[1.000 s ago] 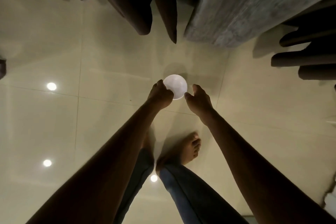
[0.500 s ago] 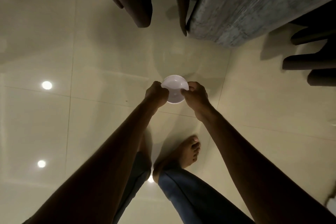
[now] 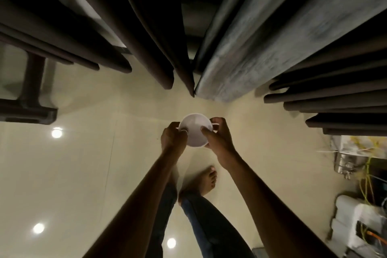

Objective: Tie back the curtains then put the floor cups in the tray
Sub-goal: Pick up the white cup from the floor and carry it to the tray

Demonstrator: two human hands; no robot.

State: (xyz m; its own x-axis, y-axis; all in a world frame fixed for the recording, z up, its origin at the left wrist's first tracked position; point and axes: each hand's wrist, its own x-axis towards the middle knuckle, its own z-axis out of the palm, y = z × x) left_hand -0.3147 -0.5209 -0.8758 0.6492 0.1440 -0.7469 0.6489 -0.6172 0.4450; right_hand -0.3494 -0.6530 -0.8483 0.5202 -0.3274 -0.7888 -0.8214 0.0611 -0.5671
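Now both hands are closed on the white cup (image 3: 194, 132): a second ago only the left hand (image 3: 172, 139) touched it, with the right hand (image 3: 217, 138) just beside it. The left hand pinches the near-left rim and the right wraps the right side. The cup seems lifted off the floor (image 3: 83, 174), below the hanging curtains (image 3: 146, 48). No tray shows, so carrying it there looks next

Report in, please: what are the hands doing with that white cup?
Left hand and right hand both pinch the white cup at its rim. No tray in sight. Curtains hang just ahead, clear of the cup.
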